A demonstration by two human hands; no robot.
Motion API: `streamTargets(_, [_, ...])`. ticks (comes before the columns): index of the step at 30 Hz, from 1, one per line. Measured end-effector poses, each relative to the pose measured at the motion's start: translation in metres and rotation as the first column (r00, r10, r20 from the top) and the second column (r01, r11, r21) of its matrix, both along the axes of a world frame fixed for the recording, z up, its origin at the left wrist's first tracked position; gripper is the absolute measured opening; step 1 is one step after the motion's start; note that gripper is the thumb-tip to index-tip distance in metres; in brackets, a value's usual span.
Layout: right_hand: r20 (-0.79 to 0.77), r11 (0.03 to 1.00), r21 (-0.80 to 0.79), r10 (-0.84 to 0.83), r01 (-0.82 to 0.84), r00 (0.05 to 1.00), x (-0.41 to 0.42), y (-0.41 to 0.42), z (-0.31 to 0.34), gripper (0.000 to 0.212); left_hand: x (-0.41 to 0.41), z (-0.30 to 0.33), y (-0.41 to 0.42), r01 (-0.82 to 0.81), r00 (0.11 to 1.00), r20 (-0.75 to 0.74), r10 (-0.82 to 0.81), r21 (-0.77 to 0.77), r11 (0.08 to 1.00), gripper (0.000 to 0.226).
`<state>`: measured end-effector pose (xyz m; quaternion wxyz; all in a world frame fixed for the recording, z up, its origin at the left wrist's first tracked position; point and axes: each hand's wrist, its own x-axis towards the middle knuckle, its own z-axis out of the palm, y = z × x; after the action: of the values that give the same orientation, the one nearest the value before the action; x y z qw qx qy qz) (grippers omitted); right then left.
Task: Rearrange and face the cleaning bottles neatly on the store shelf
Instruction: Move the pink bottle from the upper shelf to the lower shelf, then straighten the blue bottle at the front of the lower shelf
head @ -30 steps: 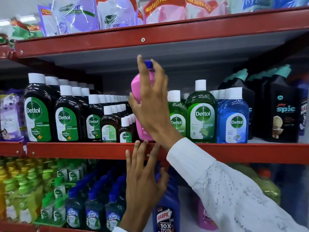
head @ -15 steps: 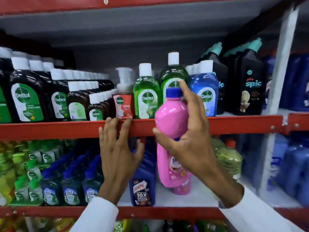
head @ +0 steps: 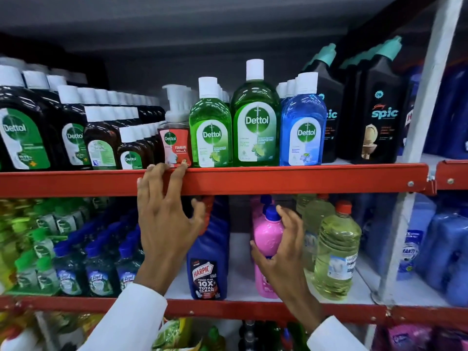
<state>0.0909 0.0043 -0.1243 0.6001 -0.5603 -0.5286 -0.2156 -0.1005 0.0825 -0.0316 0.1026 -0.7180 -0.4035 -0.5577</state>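
Observation:
A pink bottle (head: 268,235) with a blue cap stands upright on the lower shelf, in front of other pink bottles. My right hand (head: 283,257) wraps around its right side and grips it. To its left stands a blue Harpic bottle (head: 208,269). My left hand (head: 167,219) rests with its fingertips on the red edge of the upper shelf (head: 291,177), holding nothing. Above that edge stand a red Dettol pump bottle (head: 174,141), green Dettol bottles (head: 255,127) and a blue Dettol bottle (head: 302,130).
Dark Dettol bottles (head: 73,133) fill the upper shelf's left; black Spic bottles (head: 377,115) stand at its right. Small Lizol bottles (head: 98,269) crowd the lower left, yellow-green bottles (head: 334,252) sit right of the pink one. A white upright post (head: 415,153) divides the bays.
My right hand has carried the pink bottle down from the upper shelf and set it on the lower shelf. My left hand stays at the red shelf edge.

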Motion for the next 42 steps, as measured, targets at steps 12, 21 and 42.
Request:
streamTargets(12, [-0.058,0.993,-0.105,-0.058,0.052,0.997,0.007,0.016,-0.028,0.091,0.003,-0.006,0.005,0.014,1.0,0.015,-0.014,0.023,1.0,0.066])
streamTargets(21, [0.026,0.968,-0.062,-0.242,0.243,0.97,-0.003,-0.002,-0.03,0.101,-0.011,-0.038,-0.004,0.142,0.988,0.055,-0.145,0.043,0.989,0.072])
streamTargets(42, [-0.196,0.667,-0.712,0.112,-0.219,0.974,-0.048,0.052,-0.096,0.039,-0.034,-0.187,0.069,0.347,0.87,0.018,-0.492,-0.731,0.587,0.049])
